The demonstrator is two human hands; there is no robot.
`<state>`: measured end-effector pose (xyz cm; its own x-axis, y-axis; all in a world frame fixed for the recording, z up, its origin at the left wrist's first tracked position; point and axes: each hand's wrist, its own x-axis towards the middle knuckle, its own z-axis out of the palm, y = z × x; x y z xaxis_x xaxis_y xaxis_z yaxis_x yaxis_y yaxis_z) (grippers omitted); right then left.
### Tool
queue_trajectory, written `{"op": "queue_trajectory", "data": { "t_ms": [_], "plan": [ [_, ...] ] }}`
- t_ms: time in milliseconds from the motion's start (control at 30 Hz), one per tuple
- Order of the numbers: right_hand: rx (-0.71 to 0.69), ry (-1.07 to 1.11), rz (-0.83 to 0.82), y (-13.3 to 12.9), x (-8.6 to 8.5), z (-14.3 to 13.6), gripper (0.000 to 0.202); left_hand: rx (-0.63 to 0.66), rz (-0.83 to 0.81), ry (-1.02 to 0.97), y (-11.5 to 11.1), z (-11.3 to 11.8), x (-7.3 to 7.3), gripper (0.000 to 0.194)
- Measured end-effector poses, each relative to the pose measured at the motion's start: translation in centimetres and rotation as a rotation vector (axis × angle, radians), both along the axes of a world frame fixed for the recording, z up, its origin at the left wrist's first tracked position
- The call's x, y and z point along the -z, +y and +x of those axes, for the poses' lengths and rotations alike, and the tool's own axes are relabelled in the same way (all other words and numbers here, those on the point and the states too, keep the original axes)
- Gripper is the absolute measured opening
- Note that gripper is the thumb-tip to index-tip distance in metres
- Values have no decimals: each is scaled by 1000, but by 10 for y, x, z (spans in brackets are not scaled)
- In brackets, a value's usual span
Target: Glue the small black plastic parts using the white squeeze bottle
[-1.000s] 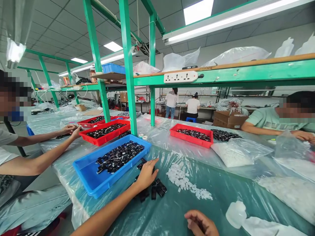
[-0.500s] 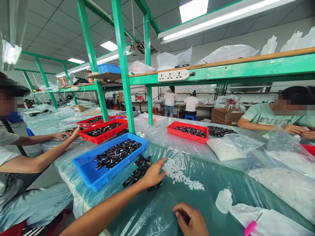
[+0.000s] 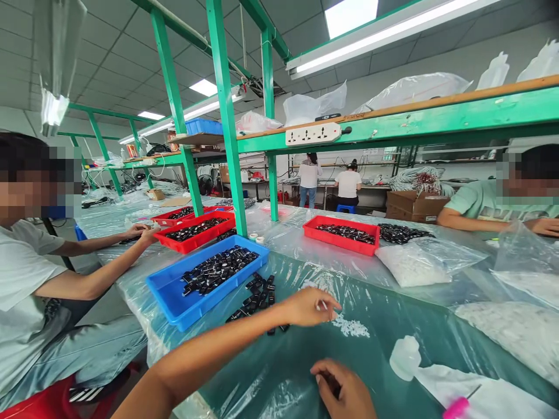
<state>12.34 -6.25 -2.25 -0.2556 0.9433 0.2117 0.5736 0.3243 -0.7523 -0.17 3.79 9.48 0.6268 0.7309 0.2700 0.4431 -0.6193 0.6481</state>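
Observation:
My left hand (image 3: pixel 312 305) reaches over the pile of small white plastic pieces (image 3: pixel 351 326). Its fingers are bent together at the tips, and whatever they pinch is too small to make out. Near the bottom edge, my right hand (image 3: pixel 343 390) is curled closed above the green tabletop, with its palm in shadow and any contents hidden. Loose black rectangular parts (image 3: pixel 258 294) lie behind my left forearm, partly covered by it. More of these parts fill much of a blue tray (image 3: pixel 168 311) just beyond.
Red trays (image 3: pixel 340 234) of black parts stand farther back. Bags of white pieces (image 3: pixel 413 265), a translucent bottle (image 3: pixel 405 358) and a pink-handled tool (image 3: pixel 456 407) lie to the right. Green posts (image 3: pixel 229 128) hold a shelf. Co-workers sit on both sides.
My left hand has moved right, across the white pieces, and its fingers have drawn in. My right hand stays curled in nearly the same place. The view has shifted slightly left.

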Motion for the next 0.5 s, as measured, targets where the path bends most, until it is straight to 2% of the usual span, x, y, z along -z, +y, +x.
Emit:
{"op": "queue_trajectory", "data": {
  "t_ms": [67,133,233,333,500],
  "plan": [
    [-5,-18,49,0,1,-1,20,15,-21,16,-20,0,18,28],
    [5,-24,72,0,1,-2,21,32,-49,27,-31,-2,30,27],
    [42,-20,86,-2,1,-4,22,25,-81,36,-40,-2,41,28],
    [99,-17,102,-2,0,-6,22,-16,-37,37,-45,-1,50,30],
    [150,-55,127,0,2,-9,22,2,46,-6,-54,0,65,34]
  ]
}}
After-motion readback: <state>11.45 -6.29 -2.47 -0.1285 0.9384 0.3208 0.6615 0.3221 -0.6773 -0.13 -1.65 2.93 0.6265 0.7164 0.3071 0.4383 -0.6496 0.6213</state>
